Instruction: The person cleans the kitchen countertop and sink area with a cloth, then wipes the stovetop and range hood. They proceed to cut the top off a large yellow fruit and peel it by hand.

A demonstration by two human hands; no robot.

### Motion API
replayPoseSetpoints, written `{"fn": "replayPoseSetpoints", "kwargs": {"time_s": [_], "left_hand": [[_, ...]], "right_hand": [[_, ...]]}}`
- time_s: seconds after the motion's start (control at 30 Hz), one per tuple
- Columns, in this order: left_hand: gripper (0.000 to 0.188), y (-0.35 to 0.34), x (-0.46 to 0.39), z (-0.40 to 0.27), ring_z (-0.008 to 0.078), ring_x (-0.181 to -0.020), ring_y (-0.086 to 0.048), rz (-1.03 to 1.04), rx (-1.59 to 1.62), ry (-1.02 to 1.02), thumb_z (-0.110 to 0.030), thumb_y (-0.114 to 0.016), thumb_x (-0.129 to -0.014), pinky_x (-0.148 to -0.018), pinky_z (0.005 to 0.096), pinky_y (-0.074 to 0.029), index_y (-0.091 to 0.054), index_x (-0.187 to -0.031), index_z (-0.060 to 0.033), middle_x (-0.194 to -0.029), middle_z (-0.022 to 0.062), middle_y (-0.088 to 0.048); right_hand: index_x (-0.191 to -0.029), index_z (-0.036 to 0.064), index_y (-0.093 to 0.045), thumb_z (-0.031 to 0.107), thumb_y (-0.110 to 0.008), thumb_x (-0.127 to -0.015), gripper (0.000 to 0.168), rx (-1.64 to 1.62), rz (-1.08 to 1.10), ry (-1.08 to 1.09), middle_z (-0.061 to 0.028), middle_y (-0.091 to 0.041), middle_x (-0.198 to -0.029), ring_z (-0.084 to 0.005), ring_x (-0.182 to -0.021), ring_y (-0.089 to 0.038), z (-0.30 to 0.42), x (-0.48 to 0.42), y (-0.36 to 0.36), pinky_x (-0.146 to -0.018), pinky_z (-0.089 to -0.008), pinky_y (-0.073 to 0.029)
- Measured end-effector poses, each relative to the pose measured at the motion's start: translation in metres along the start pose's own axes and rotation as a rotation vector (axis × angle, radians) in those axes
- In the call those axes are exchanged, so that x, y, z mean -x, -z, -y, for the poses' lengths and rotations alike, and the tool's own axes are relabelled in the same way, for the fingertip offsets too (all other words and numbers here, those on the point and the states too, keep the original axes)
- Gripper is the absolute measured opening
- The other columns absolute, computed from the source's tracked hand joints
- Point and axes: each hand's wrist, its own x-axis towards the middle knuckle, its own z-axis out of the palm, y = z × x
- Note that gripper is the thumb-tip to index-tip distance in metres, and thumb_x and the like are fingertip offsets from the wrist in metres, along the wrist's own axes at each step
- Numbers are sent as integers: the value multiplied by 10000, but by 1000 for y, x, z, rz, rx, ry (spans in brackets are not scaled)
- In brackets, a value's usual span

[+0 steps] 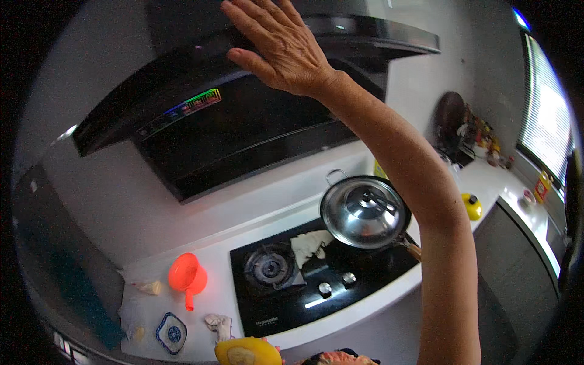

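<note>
My right hand (285, 52) is raised in front of the black range hood (255, 123), fingers spread, holding nothing. At the bottom edge, my left hand (279, 351) shows only as fingertips behind a yellow object (248, 351) with a pale worn patch, which it grips. Just left of that lies a crumpled pale cloth (220, 325). An orange plastic ladle (186, 278) stands on the white counter, with a blue-and-white dish (172, 333) nearer me. A wok with a steel lid (365, 212) sits on the right burner of the black gas hob (292, 315).
A whitish cloth (311, 245) lies between the burners, beside the bare left burner (270, 269). The hood overhangs the hob. On the right counter stand a yellow container (471, 206), a yellow bottle (543, 186) and several jars near the window (547, 109).
</note>
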Motion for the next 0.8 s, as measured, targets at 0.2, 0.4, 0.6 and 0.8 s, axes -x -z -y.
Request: {"fn": "replayPoseSetpoints", "kwargs": {"time_s": [0.2, 0.4, 0.6, 0.8], "left_hand": [[542, -8, -23, 5, 247, -1213, -459, 76, -29, 97, -495, -357, -978, -1035, 451, -350, -331, -1420, -183, -1367, 95, -442], [545, -6, -41, 13, 246, -1231, -444, 156, -46, 251, -497, -356, -979, -1048, 452, -335, -323, -1424, -184, -1381, 94, -427], [549, -10, -67, 38, 245, -1250, -429, 249, -57, 443, -498, -354, -980, -1062, 453, -321, -316, -1428, -185, -1396, 93, -413], [552, -70, -85, 101, 244, -1268, -414, 319, -107, 633, -499, -353, -980, -1075, 454, -306, -309, -1432, -186, -1410, 92, -398]], "right_hand": [[-1449, 51, -270, 289, -511, -917, 631, 71, 213, 97, -169, -239, -1518, -344, -1419, -177, 17, 42, 71, -1138, -538, -147], [-1105, 123, -668, 174, -644, -809, 301, 250, 429, -74, -57, -619, -1234, -296, -1236, -502, 85, 100, 206, -1076, -524, -306], [-1092, 89, -657, 140, -668, -809, 288, 330, 666, -981, -102, -637, -1175, -327, -1175, -532, 166, 234, 348, -1025, -460, -391], [-1131, 73, -640, 297, -682, -839, 370, 190, 1021, -1537, -157, -654, -1074, -306, -1034, -599, 222, 335, 446, -916, -384, -477]]}}
